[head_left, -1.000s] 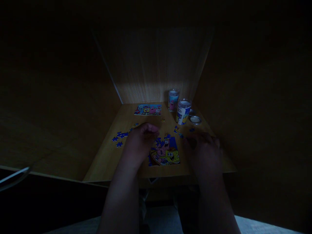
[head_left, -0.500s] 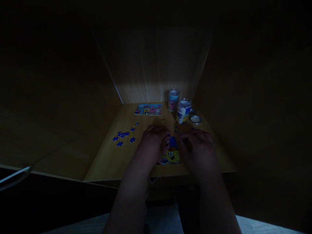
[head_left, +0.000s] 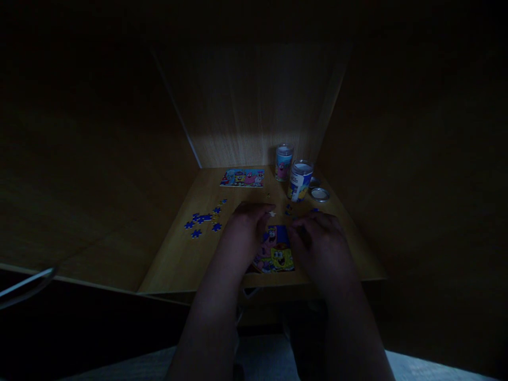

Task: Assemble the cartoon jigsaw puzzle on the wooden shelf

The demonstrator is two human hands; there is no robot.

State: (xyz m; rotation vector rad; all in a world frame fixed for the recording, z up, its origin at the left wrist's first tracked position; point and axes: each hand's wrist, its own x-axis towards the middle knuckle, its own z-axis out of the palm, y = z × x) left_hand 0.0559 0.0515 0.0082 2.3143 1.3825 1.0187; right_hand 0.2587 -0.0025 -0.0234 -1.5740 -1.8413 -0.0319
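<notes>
Now, both hands flank a part-built puzzle

Taking the puzzle (head_left: 278, 254) as the clock's centre, it lies flat near the worktop's (head_left: 170, 270) six o'clock edge, partly covered by the left hand (head_left: 246, 225) at ten o'clock. That hand is narrowed to a pinch, with a pale piece (head_left: 271, 214) at its fingertips. At two o'clock the right hand (head_left: 318, 234) is curled, thumb near fingers, beside the puzzle's edge; I cannot tell whether it grips anything. Loose pieces (head_left: 197, 233), mostly blue, lie scattered at ten o'clock, well apart from the puzzle. Farther off, a picture card (head_left: 242, 178) lies at eleven, one jar (head_left: 284, 163) stands near twelve, another jar (head_left: 299, 182) at one, with two lids (head_left: 319, 194) just beyond it.
</notes>
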